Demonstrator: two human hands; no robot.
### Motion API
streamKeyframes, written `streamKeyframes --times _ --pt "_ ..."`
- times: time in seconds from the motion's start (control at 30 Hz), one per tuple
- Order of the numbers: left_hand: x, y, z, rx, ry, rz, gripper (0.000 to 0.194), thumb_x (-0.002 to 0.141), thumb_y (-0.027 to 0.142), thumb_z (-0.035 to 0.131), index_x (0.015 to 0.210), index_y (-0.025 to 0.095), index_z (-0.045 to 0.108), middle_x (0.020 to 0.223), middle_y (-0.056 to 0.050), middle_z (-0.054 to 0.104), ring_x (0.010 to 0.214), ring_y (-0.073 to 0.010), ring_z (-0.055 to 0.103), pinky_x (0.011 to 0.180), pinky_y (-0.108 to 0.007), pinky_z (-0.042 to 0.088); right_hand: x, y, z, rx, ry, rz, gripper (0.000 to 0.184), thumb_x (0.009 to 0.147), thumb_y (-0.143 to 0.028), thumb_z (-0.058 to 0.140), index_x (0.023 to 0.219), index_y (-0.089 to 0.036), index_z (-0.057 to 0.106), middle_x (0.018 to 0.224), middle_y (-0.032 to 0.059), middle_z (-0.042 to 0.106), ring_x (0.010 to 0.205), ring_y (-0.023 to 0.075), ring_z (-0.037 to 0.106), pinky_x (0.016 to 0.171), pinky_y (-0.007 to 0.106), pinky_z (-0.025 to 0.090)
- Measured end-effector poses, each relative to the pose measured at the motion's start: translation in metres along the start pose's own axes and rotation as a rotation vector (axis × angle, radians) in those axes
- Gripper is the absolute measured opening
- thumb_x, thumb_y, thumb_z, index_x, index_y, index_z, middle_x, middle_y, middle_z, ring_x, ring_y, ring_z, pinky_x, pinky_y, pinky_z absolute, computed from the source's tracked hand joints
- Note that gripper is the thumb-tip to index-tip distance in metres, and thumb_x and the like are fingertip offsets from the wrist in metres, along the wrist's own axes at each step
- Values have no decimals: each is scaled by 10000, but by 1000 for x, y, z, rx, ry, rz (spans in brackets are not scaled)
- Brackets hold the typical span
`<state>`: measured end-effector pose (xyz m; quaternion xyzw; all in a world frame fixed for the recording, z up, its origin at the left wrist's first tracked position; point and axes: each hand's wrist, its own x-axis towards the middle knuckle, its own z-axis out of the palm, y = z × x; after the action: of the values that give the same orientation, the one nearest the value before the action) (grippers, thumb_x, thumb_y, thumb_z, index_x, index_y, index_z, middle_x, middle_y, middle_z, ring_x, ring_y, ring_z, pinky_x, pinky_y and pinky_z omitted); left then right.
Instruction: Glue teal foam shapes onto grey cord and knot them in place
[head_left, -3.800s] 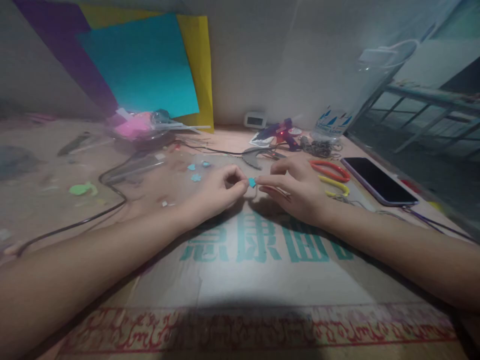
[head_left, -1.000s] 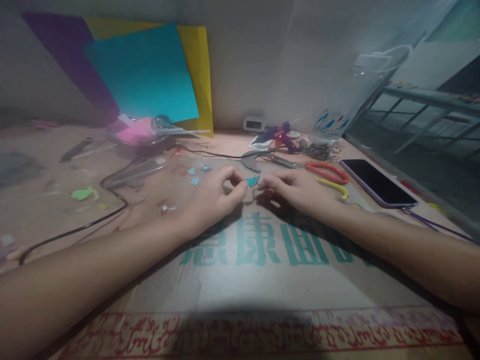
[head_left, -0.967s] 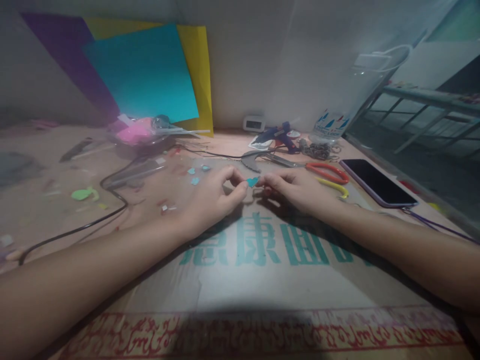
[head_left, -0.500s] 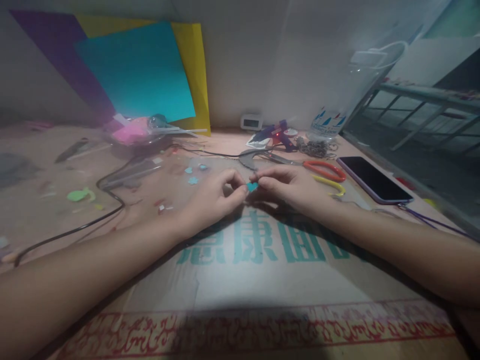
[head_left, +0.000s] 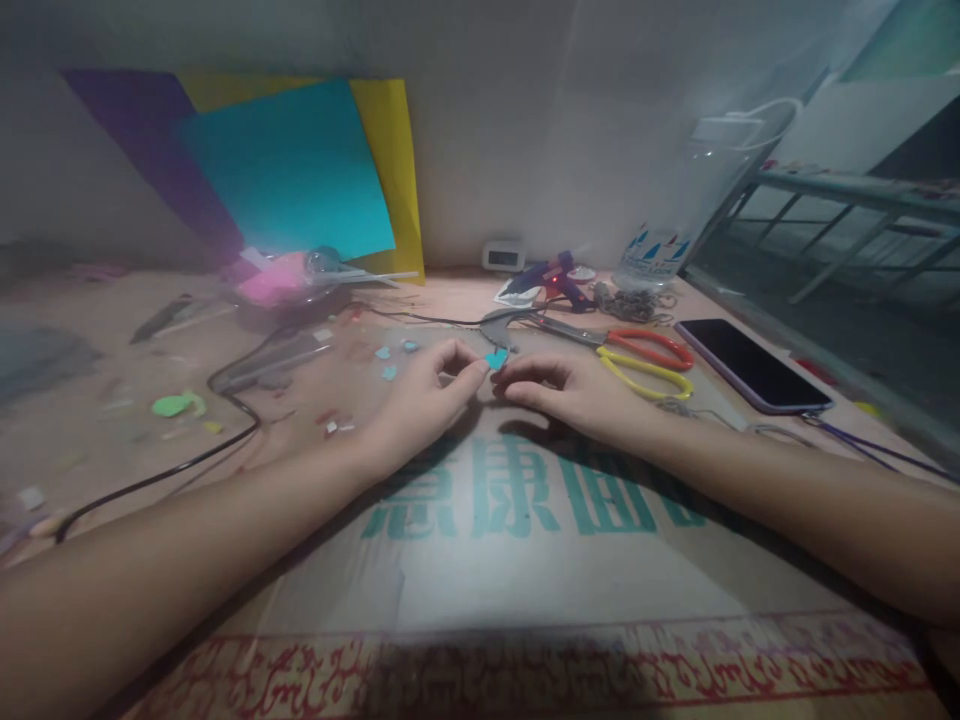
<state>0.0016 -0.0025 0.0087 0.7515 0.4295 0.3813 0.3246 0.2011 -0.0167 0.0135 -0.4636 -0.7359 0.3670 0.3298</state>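
Pinching a small teal heart (head_left: 496,358): left hand (head_left: 431,395), thumb and forefinger clamping its edge. Right hand (head_left: 577,395): is easing just below, fingers curling, hold impossible to tell; the left is mainly bearing the piece. Teal heart: is sitting at the left fingertips. Glue gun (head_left: 551,277): is lying farther back.

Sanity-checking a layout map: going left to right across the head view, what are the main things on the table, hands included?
Green cutout → pink bundle → left hand → teal cutout → right hand → phone
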Motion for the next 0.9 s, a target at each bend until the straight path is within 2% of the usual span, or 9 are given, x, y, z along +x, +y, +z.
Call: streamKeyframes --times 0.13,0.3,0.43,0.6,0.67,0.8,0.9 --pt "-2 2 1 45 -14 33 190 890 317 544 768 180 591 778 -5 656 746 -156 583 715 -270 458 -1 -6 4 -14 0 -33 147 804 -295 703 877 -169 715 874 22 738 779 141 677 716 263 532" --pt "-5 2 1 72 -44 76 167 879 301 528 776 186 591 764 7 647 756 -155 586 723 -266 457 -3 -3 6 87 -18 46 144 851 -300 648 851 -160 680 723 -14 671 642 104 606 603 226 470" --pt "-6 2 1 96 -55 40 131 829 293 530 754 195 576 747 9 636 752 -170 593 665 -265 455 -3 -2 4 77 -9 45 139 832 -295 660 827 -158 682 759 2 689 661 109 603 588 221 452" --pt "-5 -1 2 95 -100 51 128 803 290 526 722 195 552 749 2 632 761 -174 596 674 -270 460 -1 3 3 117 -22 56 179 828 -335 668 878 -166 700 779 11 711 623 109 601 547 225 454" --pt "-4 -2 2 83 -92 70 136 807 288 524 710 193 541 747 1 628 765 -170 590 702 -274 461 0 8 4 185 -38 73 170 824 -322 673 903 -174 702 808 15 727 645 113 626 582 232 489" --pt "-2 -2 3 59 -58 85 158 828 286 528 702 191 538 743 1 635 769 -165 587 732 -276 457 2 14 5 392 -72 128 170 796 -281 721 941 -198 687 863 18 741 807 157 697 721 277 563" --pt "-4 -3 3 94 -73 113 166 848 290 537 720 189 569 764 0 662 765 -165 594 732 -281 449 2 13 5 419 -72 162 197 804 -321 731 955 -212 667 834 15 731 795 165 697 628 253 557"
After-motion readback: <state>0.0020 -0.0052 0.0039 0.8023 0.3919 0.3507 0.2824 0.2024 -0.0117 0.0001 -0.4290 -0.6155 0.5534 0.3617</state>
